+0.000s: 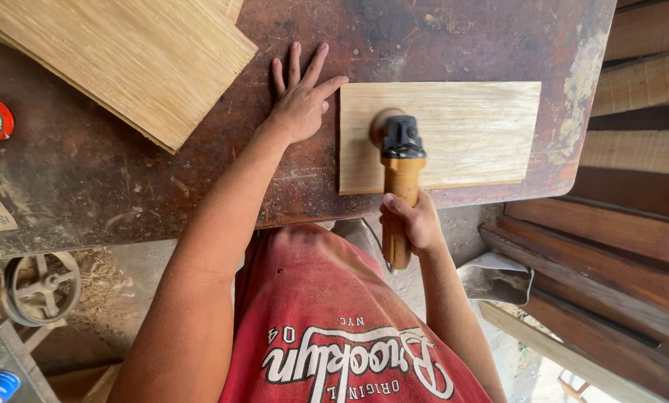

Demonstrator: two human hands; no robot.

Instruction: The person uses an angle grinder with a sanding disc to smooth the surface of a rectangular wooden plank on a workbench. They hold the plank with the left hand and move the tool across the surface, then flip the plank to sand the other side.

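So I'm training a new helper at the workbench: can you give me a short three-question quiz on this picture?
1. True or false: the right hand grips the orange power sander.
2. Where does the left hand rest?
A. flat on the bench, at the wooden board's left edge
B. on the stacked boards
C. on the sander
3. Fill in: the sander's head sits on the wooden ____.

Key: 1 true; 2 A; 3 board.

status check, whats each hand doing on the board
Left hand flat on table, fingertips at board edge. Right hand grips sander on board. Nothing blocking.
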